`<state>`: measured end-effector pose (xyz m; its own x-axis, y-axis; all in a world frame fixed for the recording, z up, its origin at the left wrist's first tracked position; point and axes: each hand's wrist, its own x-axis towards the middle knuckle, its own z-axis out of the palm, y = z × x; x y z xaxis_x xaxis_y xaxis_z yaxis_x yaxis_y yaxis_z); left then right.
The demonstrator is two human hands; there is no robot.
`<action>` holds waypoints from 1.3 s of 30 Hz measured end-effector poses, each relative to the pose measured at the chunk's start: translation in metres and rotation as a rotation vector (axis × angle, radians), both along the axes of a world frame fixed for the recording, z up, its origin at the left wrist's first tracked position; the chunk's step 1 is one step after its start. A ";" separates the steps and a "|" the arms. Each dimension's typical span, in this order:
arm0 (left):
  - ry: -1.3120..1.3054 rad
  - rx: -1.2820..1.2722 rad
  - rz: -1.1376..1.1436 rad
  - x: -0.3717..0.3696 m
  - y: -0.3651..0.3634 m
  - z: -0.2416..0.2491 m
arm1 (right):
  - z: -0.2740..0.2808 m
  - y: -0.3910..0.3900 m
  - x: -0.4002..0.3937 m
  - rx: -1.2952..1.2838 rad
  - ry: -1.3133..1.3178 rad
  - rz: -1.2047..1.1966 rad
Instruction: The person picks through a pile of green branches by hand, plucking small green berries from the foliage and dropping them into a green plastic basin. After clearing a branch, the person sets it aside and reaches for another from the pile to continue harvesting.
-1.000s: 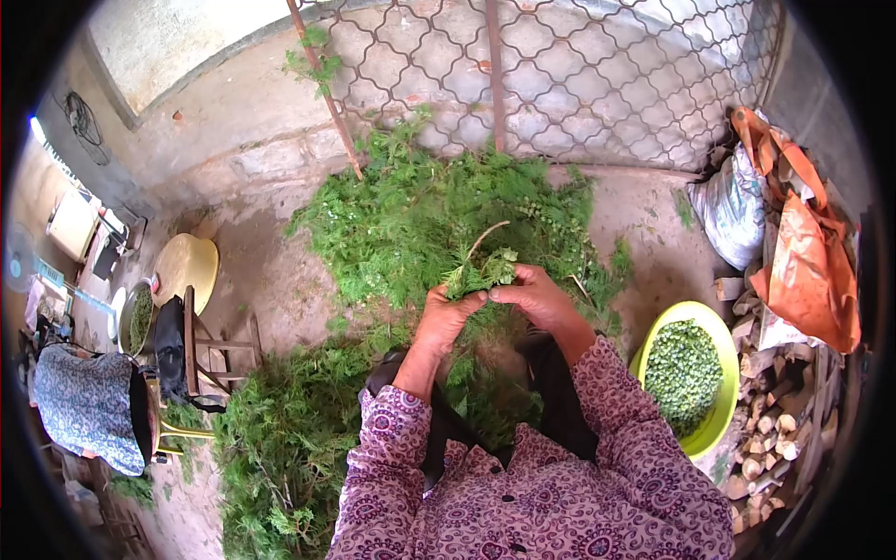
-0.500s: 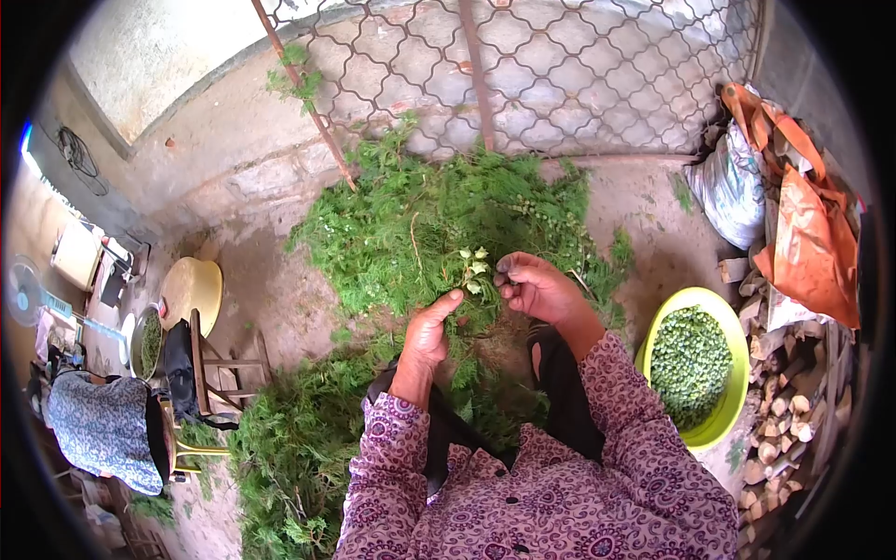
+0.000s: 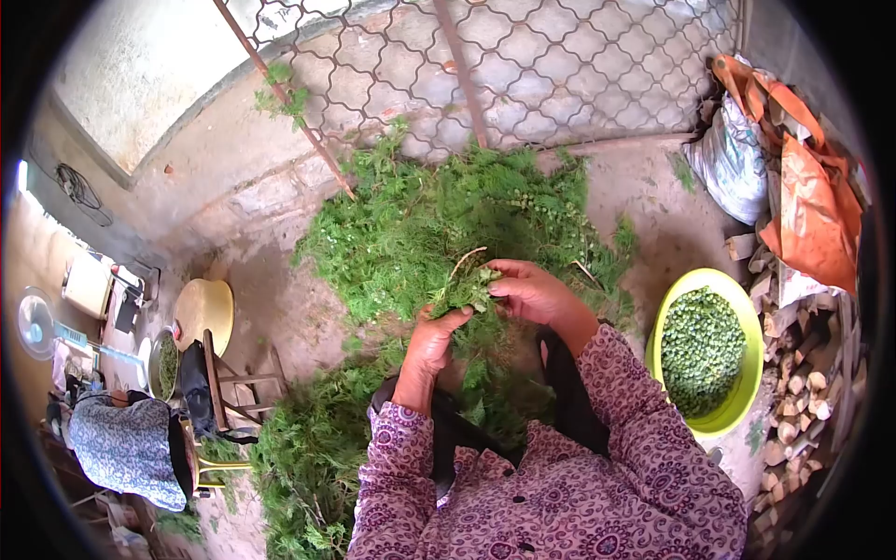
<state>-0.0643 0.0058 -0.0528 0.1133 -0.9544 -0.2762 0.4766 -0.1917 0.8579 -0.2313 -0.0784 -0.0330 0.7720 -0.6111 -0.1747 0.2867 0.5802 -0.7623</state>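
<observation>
Big heap of green branches (image 3: 411,224) on ground ahead, against metal grille (image 3: 560,65). Lime basin (image 3: 742,411) with green picked bits at right, beside firewood (image 3: 803,392). Sprig (image 3: 467,285) held over lap, between both hands. Left hand (image 3: 434,336) closed on sprig from below; right hand (image 3: 527,289) pinching sprig top. No readable writing.

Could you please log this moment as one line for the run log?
left hand: grips green sprig | right hand: pinches sprig top | nearby: green basin of picked bits, foliage pile
</observation>
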 end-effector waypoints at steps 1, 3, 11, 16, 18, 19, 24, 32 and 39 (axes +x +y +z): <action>0.007 -0.009 0.017 0.000 0.000 -0.001 | 0.002 0.000 -0.001 0.029 -0.012 0.021; 0.011 -0.018 0.029 0.000 0.001 -0.002 | 0.002 0.000 -0.002 0.059 -0.029 0.038; 0.102 0.036 0.032 0.000 -0.005 0.008 | 0.006 -0.009 -0.003 -0.066 -0.053 0.186; -0.011 0.000 0.036 0.000 -0.003 0.008 | 0.009 -0.006 -0.002 -0.085 0.050 0.162; -0.042 -0.001 0.052 -0.001 -0.003 0.009 | 0.010 -0.006 -0.002 -0.093 0.081 0.156; -0.022 -0.017 0.066 0.000 -0.004 0.006 | 0.009 -0.006 -0.002 -0.168 0.123 0.159; 0.025 -0.015 0.113 0.005 -0.007 -0.003 | -0.001 -0.010 0.003 -0.231 0.131 0.137; -0.054 -0.014 0.155 0.004 -0.007 -0.004 | 0.002 -0.008 0.006 -0.213 0.192 0.120; -0.101 -0.105 0.182 -0.001 -0.004 0.007 | -0.027 -0.013 0.014 -1.276 0.600 -0.354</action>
